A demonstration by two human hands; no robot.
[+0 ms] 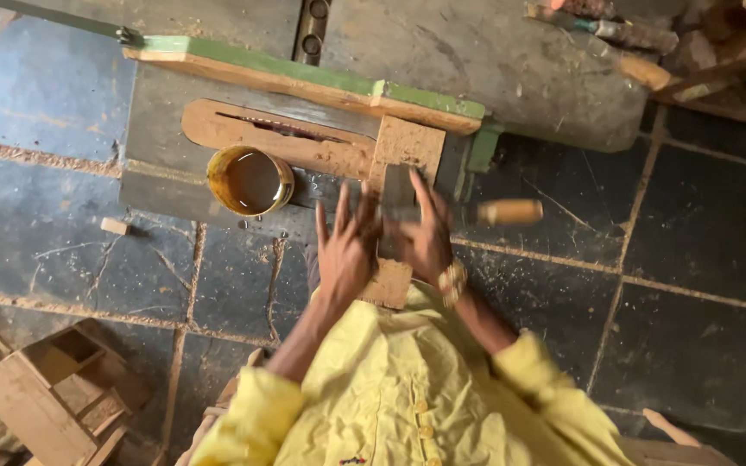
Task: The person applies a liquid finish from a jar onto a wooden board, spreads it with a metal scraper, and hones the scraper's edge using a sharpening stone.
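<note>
The left hand (347,250), fingers spread flat, and the right hand (425,242), holding a wooden-handled tool (477,212), press on the wood block (399,207) between them so it stays put.

Rough wood board (405,147), dusty, lying flat lengthwise on saw table, dark block (396,192) atop.

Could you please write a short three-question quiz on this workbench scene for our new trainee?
1. True or false: the left hand lies with fingers spread beside the wooden board.
2. Which thing stands left of the hands? A) a round tin of brown liquid B) a glass bottle C) a paint roller
3. Fill in: a tool with a light ______ handle sticks out to the right of the right hand.

Key
1. True
2. A
3. wooden
</note>
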